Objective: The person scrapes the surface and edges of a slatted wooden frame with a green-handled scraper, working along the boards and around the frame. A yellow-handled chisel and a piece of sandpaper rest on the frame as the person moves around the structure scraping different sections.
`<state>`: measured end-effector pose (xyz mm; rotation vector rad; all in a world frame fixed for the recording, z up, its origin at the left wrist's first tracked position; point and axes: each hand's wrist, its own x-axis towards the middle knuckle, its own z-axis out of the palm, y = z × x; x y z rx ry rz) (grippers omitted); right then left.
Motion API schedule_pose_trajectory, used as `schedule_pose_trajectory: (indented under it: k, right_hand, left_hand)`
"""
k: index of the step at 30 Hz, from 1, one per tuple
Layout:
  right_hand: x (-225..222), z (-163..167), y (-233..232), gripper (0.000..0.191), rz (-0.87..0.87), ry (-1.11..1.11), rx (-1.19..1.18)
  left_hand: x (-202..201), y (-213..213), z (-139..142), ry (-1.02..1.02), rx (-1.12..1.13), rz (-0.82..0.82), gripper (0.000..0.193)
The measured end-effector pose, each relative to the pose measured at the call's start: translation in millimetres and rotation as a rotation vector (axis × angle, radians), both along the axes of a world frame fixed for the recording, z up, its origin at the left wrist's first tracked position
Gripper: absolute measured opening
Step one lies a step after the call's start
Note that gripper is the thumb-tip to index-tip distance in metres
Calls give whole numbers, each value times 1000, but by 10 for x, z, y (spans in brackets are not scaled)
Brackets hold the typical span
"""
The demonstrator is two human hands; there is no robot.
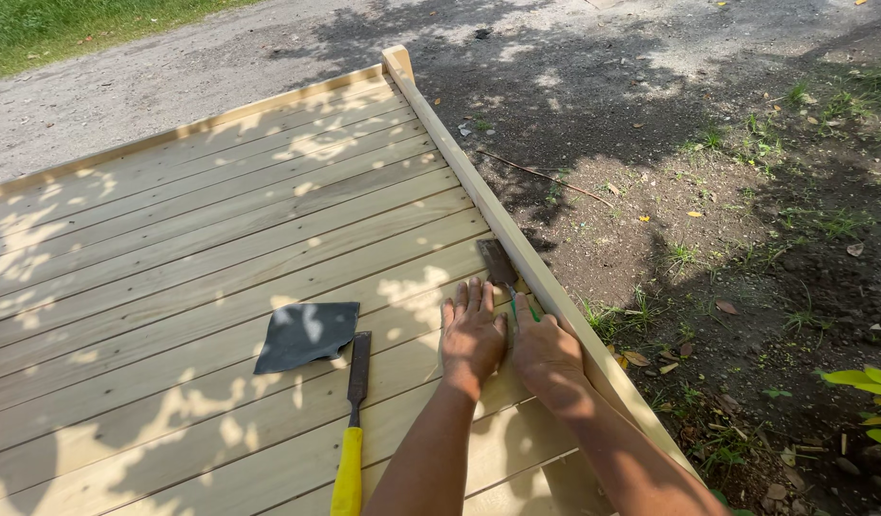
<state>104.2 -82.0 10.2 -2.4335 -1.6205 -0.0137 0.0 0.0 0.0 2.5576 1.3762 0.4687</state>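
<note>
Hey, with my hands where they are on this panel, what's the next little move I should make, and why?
Probably slide the dark strip further along the seam beside the rail. The right hand grips a green tool whose strip lies in that corner, while the left hand presses flat on the boards to steady it. The chisel and dark sheet lie unused.

A plank deck (173,258) fills the left and centre of the frame, edged along its right by a raised rail (479,191). Both hands are pressed side by side on the planks against that rail, lower centre: left hand (472,330), right hand (541,349). A small scraper (498,263) is placed just above them. To their left a sandpaper sheet (307,336) is laid, with a chisel (354,420) directly below it. Bare ground (746,239) is seen at right.
</note>
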Motion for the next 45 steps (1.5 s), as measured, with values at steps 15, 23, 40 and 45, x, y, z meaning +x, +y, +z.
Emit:
schedule_pose_trajectory:
  k: [15,23,40,45]
  right_hand:
    - [-47,222,-57,75,-90,219,-70]
    - [-88,210,-296,63,-9,57,-49]
    - [-78,191,90,60,-57,82,-100]
    - [-56,200,167,65,-72,126,-117]
  left_hand:
    - [-17,-48,103,-42,-53,15,64]
    - [-19,-38,83,-26,-45,8,64]
    - [-9,-44,49,-2,83,-33,66]
    - [-46,-66,119,-3,33,-24,68]
